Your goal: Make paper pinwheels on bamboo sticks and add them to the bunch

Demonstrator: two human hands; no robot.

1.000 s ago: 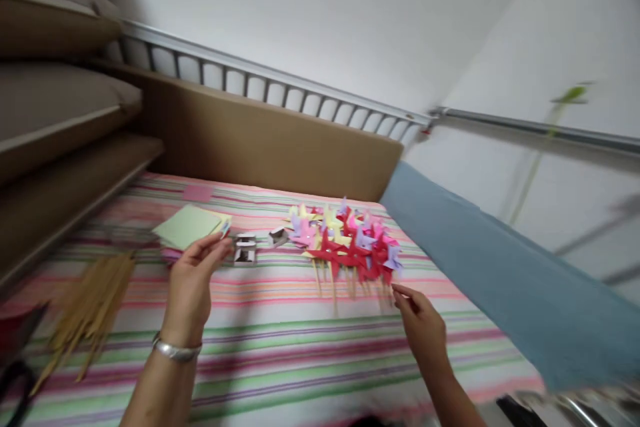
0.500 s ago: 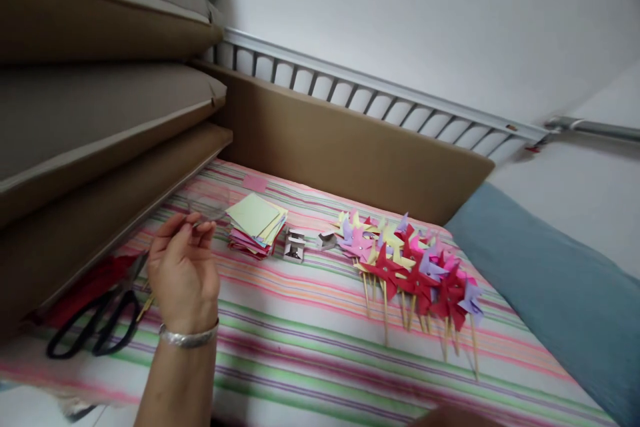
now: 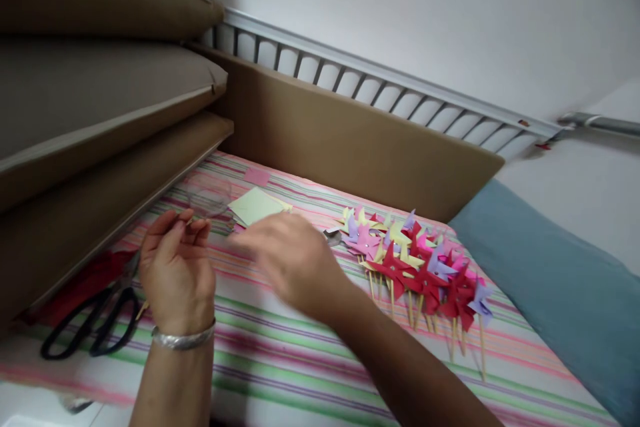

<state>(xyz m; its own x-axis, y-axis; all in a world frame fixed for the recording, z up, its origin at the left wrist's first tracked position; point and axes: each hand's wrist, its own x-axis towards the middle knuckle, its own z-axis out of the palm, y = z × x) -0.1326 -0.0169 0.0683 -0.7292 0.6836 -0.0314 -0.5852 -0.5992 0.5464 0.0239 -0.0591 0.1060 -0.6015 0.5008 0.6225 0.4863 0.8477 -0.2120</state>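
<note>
My left hand (image 3: 177,267), palm up with a silver bangle at the wrist, is closed, its thumb and fingertips pinching a tiny thin piece I cannot make out. Motion smears the fingers of my right hand (image 3: 295,260), which hovers over the cloth just in front of a stack of coloured paper squares (image 3: 255,205), hiding part of it. Black-handled scissors (image 3: 113,320) lie left of my left hand, beside something red (image 3: 87,287). Wooden stick ends (image 3: 143,310) show next to the scissors. A clear plastic item (image 3: 207,195) rests behind my left fingertips.
Finished paper pinwheels on sticks (image 3: 425,273) lie grouped at the right on the striped cloth (image 3: 280,360). A small open box (image 3: 333,237) sits beside them. Stacked cushioned panels (image 3: 110,100) rise at the left. A brown board (image 3: 350,140) and radiator (image 3: 380,87) stand behind.
My right arm has come in from the lower right, its hand now in front of the paper stack and hiding a small box. My left hand keeps its pinch; the view has shifted slightly.
</note>
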